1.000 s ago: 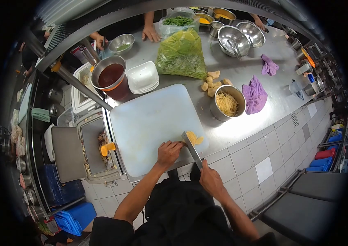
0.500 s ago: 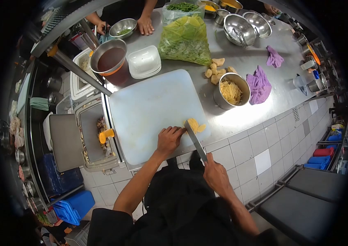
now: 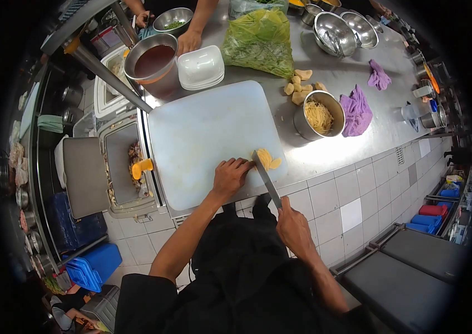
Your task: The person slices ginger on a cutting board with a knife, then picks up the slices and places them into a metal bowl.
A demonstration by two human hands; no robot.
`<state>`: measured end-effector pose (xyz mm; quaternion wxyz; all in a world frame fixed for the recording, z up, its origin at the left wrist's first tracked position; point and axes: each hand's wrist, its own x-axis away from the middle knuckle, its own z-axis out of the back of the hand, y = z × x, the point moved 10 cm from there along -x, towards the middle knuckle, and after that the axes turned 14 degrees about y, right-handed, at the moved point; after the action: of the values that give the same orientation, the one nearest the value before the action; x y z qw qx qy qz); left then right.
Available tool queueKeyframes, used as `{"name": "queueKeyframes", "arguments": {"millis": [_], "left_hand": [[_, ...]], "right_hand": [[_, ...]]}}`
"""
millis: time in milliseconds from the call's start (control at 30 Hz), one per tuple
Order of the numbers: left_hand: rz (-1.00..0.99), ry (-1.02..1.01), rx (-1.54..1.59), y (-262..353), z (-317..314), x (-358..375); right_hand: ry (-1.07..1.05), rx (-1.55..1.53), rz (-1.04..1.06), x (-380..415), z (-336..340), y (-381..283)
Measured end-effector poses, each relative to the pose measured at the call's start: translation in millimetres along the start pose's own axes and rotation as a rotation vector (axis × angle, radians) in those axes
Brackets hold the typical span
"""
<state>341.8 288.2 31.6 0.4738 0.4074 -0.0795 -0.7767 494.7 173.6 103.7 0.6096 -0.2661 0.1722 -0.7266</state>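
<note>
My right hand [image 3: 295,225] grips a long-bladed kitchen knife [image 3: 268,183] by its handle. The blade's tip end rests beside thin pale-yellow slices [image 3: 267,159], which look like a peeled root, near the right front corner of the white cutting board [image 3: 208,133]. On the blade's left side, my left hand [image 3: 231,177] is closed, its fingertips bent towards the blade; whatever they pinch is hidden. Behind the board's right side, a steel pot [image 3: 301,123] holds pale-yellow shreds [image 3: 319,117]. Several peeled yellow chunks [image 3: 298,96] lie on the steel table by the pot.
Stacked white dishes [image 3: 201,67] and a pot of dark red liquid [image 3: 155,61] stand behind the board. Nearby are a bag of greens [image 3: 259,44], purple cloths [image 3: 356,111] and steel bowls [image 3: 336,34]. An open waste bin [image 3: 122,167] is left. A co-worker's hand [image 3: 189,41] is beyond.
The view has shifted slightly. The co-worker's hand has moved from flat on the table to beside the white dishes. My hands, knife and slices look nearly unchanged.
</note>
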Motion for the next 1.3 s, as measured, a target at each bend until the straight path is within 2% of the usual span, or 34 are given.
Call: {"name": "queueKeyframes", "arguments": {"millis": [1300], "left_hand": [[0.023, -0.013, 0.008, -3, -1, 1]], "right_hand": [[-0.027, 0.035, 0.043, -45, -38, 5]]}}
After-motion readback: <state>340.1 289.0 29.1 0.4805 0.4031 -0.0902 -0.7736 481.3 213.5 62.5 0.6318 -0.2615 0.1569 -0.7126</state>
